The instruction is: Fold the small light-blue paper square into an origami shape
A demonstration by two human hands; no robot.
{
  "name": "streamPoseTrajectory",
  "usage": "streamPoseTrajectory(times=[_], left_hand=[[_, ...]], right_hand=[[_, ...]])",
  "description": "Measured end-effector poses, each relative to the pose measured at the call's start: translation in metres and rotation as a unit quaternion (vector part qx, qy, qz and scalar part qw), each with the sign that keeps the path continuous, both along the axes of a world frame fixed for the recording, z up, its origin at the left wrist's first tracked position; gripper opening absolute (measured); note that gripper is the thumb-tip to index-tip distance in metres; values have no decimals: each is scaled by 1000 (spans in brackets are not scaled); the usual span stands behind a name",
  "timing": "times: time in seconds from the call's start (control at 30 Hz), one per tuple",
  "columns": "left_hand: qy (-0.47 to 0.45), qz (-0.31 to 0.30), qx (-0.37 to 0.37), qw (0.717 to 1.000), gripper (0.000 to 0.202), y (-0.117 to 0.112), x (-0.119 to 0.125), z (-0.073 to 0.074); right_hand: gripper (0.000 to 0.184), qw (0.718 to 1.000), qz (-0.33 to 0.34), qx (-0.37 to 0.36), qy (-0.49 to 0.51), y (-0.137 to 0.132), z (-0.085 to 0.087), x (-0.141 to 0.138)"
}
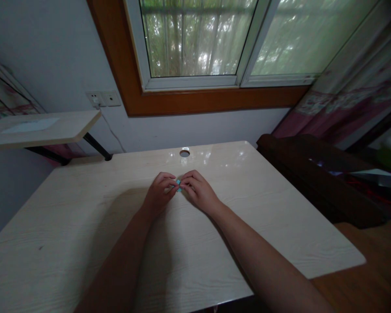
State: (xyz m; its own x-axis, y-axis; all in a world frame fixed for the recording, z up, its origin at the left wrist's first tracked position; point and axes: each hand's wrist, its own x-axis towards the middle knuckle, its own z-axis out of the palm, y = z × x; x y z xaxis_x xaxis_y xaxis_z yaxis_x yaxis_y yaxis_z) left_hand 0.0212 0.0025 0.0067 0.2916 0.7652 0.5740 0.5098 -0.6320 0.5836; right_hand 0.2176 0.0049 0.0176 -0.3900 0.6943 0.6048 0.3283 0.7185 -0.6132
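Over the far middle of the pale wooden table [94,226], my left hand [160,190] and my right hand [197,189] meet at the fingertips. Between them is a small turquoise piece [178,182], perhaps paper; it is too small and too covered by fingers to name more exactly. The left thumb and fingers pinch it from the left side. From the right, the thumb and forefinger of the other hand close on it. Only bits of turquoise show above and below the fingertips.
Beyond my hands the tabletop has a round cable hole [184,153]. A raised shelf [42,128] on black legs stands at the back left, below a wall socket [103,98]. A window [198,43] is ahead. Dark brown furniture [299,169] borders the right side.
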Motion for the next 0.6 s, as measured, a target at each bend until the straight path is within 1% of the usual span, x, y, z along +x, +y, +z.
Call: streamPoseTrajectory(times=[0.13,0.27,0.4,0.5,0.6], left_hand=[[10,-2,-1,1000,3,-1,1,2],[9,-6,4,1000,4,0,1,0],[0,0,-2,1000,3,1,1,-1],[-18,8,-3,1000,3,2,0,-1],[-25,5,-12,1000,5,2,0,0]], right_hand=[[7,1000,0,-4,2,1,-3,-1],[6,1000,-4,2,-2,1,-2,-1],[7,1000,-25,5,5,1,-2,1],[9,998,-50,2,24,3,-4,2],[8,998,-58,-5,32,5,-8,3]])
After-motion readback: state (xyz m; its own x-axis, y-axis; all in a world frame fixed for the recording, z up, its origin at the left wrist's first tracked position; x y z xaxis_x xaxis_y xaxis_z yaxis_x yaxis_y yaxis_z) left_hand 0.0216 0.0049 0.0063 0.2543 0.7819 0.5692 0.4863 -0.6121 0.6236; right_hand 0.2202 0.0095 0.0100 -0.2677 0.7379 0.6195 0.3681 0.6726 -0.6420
